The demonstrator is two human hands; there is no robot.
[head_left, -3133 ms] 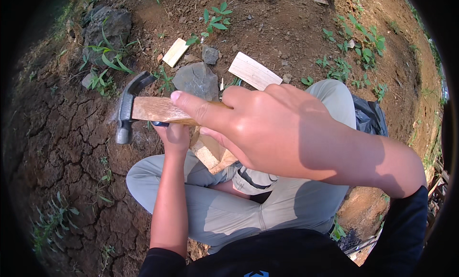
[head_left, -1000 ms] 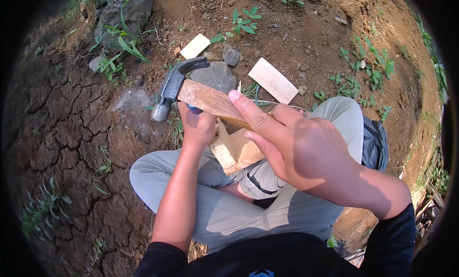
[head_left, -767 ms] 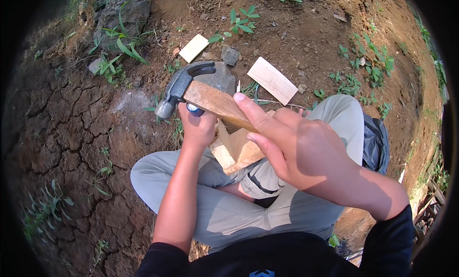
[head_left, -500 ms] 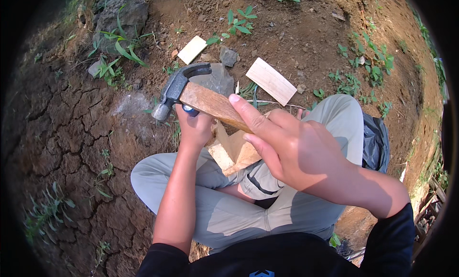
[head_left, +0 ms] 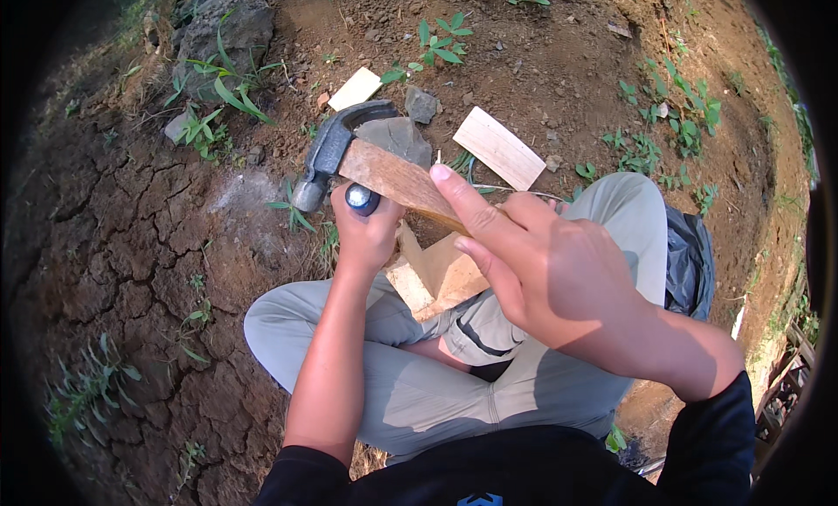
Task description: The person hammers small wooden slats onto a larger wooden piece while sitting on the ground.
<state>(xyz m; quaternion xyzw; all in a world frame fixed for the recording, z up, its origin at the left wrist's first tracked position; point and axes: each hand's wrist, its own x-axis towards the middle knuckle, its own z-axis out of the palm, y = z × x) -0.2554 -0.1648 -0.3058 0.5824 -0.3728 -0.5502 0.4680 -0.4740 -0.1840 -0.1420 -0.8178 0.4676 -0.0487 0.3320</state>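
My right hand (head_left: pixel 567 279) is closed round the wooden handle of a claw hammer (head_left: pixel 393 176), its index finger stretched along the wood. The dark metal head hangs just above and left of my left hand (head_left: pixel 362 235). That hand grips what looks like a chisel (head_left: pixel 362 199), upright; only its dark blue handle end with a shiny metal cap shows, and the blade is hidden. Below the hammer handle, between my crossed legs, lies a pale wooden block (head_left: pixel 436 283) with a V-shaped notch, partly covered by my hands.
Two flat wood pieces, a small one (head_left: pixel 355 89) and a larger one (head_left: pixel 499 148), lie on the soil ahead. Stones (head_left: pixel 421 104) and a big rock (head_left: pixel 223 45) are near them. A black plastic bag (head_left: pixel 688 261) lies beside my right knee. Cracked earth (head_left: pixel 148 279) spreads at the left.
The hammer head has shifted slightly right and up in the picture. More of the chisel's metal cap shows beside it. Both hands keep their grips.
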